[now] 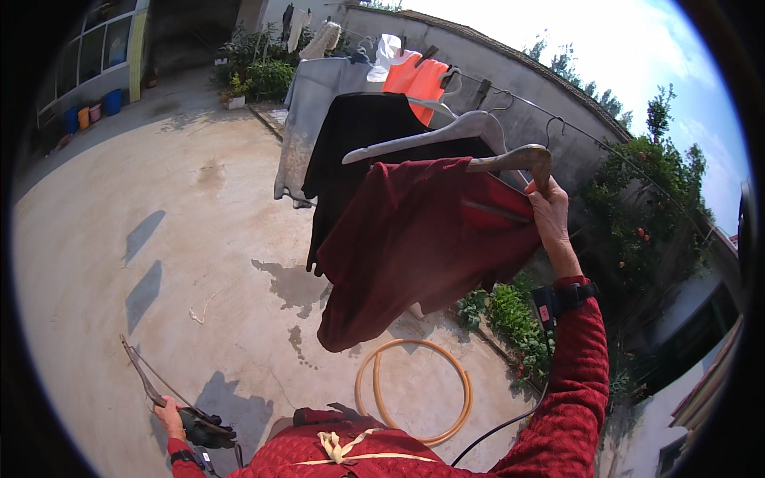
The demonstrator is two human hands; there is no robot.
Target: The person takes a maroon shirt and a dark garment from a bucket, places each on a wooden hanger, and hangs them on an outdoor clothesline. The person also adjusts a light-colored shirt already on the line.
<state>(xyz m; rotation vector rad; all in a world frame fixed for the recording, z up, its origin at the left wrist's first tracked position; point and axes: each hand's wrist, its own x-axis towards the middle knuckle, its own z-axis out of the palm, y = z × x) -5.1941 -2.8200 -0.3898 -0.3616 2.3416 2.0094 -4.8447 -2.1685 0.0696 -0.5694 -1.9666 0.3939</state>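
Observation:
A dark red garment (412, 239) hangs from a brown wooden hanger (508, 160), whose hook is at the clothesline (603, 145). My right hand (550, 212) is raised at the hanger's near end, fingers closed on the garment's edge there. Just behind it are a pale grey hanger (430, 136) and a black garment (352, 137). Low at the left, my left hand (170, 413) grips another wooden hanger (141, 373). Something black (206, 427) is bunched beside that hanger; I cannot tell what it is.
A coiled orange hose (468, 394) lies on the concrete yard (227, 322). Farther along the line hang a grey garment (323, 113) and an orange cloth (406, 83). Plants (514, 316) border the right side. Several buckets (112, 101) stand by the far left wall.

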